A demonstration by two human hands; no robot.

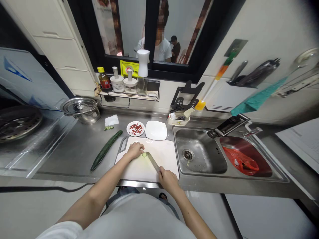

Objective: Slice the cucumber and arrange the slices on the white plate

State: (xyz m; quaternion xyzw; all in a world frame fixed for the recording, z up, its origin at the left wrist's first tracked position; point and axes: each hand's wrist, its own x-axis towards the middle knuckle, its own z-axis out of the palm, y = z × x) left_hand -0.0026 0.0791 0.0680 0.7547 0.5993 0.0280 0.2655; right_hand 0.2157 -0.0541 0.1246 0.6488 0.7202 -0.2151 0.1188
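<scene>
Knife (152, 161) is sitting in the right hand (169, 179) — the fingers are wrapping fully round its handle — and its blade is slanting away from that grip, forward and leftward. Just beside the blade's tip, a cucumber slice (144, 155) is lying on the white cutting board (163, 151), ahead and to the left of the right hand and close by the left hand's fingertips. The left hand (135, 150) is resting over the board with its fingers bending toward the slice; whether it is pinching anything I cannot tell.

Left of both hands, a whole cucumber (106, 149) is lying aslant on the steel counter (72, 152), apart from the board. Beyond the left hand, a round plate (128, 129) is holding small red pieces (136, 128), and a white square plate (156, 130) is standing next to it, past the slice. A sink (204, 146) is opening to the right of the knife hand, and a lidded pot (87, 114) is standing far forward and left of the other.
</scene>
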